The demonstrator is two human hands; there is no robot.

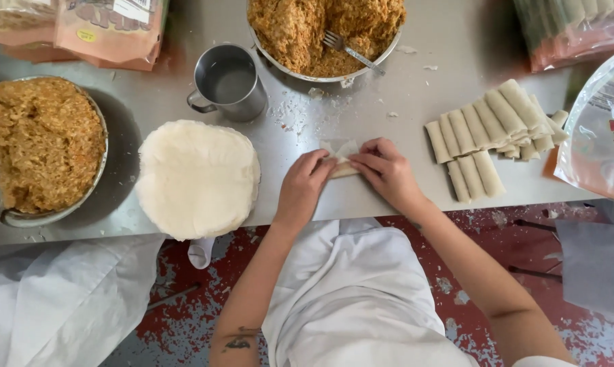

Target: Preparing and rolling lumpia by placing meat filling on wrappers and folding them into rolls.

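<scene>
On the steel table (361, 81), my left hand (301, 189) and my right hand (387, 171) both pinch a thin pale wrapper (341, 158), partly rolled into a small roll between the fingertips. The far flap of the wrapper lies flat on the table beyond my fingers. A round stack of white wrappers (197, 178) sits just left of my left hand. A pile of finished pale rolls (492, 130) lies to the right of my right hand.
A metal bowl of brown shredded filling (326, 30) with a fork (351, 49) stands at the back. A second filling bowl (39, 146) is far left, beside a metal mug (229, 81). Plastic bags (110, 30) line the back; another bag (602, 129) at right.
</scene>
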